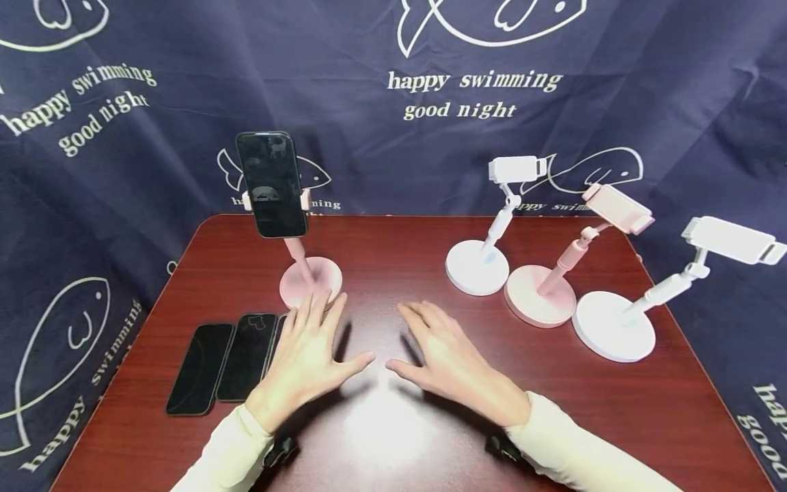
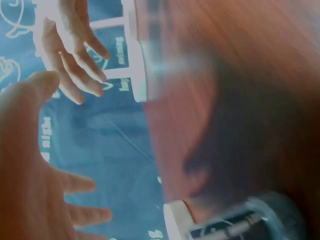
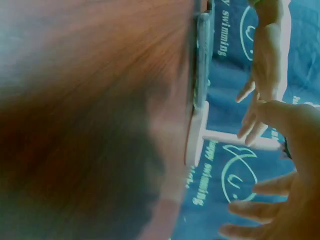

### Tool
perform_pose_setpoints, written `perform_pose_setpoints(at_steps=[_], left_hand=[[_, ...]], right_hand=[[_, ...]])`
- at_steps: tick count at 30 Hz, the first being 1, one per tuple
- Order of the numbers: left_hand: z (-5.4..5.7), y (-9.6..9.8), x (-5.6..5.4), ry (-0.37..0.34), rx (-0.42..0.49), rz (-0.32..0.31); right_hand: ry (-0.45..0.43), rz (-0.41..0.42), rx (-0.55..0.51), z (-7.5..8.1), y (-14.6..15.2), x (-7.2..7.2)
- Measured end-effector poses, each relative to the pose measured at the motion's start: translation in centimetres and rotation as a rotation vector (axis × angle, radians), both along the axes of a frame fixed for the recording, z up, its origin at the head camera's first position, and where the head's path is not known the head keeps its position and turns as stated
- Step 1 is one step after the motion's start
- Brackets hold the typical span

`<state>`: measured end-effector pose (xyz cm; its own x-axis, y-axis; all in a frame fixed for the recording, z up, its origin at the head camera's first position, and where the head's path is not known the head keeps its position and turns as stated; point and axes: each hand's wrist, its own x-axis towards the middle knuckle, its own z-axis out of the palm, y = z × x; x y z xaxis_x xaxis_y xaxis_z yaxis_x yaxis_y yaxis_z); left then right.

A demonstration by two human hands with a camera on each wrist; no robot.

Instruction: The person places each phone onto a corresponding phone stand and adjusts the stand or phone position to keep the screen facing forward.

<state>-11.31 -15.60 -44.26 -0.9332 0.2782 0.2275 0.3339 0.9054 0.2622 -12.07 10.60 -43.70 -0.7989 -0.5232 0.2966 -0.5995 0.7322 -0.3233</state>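
Observation:
My left hand (image 1: 305, 359) hovers over the table with its fingers spread, holding nothing. Its fingertips overlap the round base of a pink phone stand (image 1: 320, 272) in the head view. That stand's clamp carries a black phone (image 1: 273, 184) upright. Beside the left hand lie two dark phones (image 1: 199, 369) (image 1: 247, 355), and a third one (image 1: 279, 335) is mostly hidden by the hand. Level with the left, my right hand (image 1: 451, 352) is also spread and holds nothing. Each wrist view shows the opposite hand too, such as the right hand (image 2: 70, 45) in the left wrist view.
On the right stand three phone stands with bare clamps: a white one (image 1: 477, 268), a pink one (image 1: 540, 295) and another white one (image 1: 613, 326). A dark blue curtain (image 1: 369, 157) with fish drawings hangs behind the reddish wooden table (image 1: 393, 253).

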Motion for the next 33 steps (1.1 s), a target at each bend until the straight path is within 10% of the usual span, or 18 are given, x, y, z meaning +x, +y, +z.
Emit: perform_pose_setpoints(at_steps=[15,33], left_hand=[[1.7,1.6,1.4,0.058,-0.092,0.045],[1.5,1.8,1.4,0.059,-0.097,0.053]], right_hand=[[0.157,-0.309,0.024,1.7,7.3,1.7],[0.198,-0.34,0.026,0.7,8.5,1.0]])
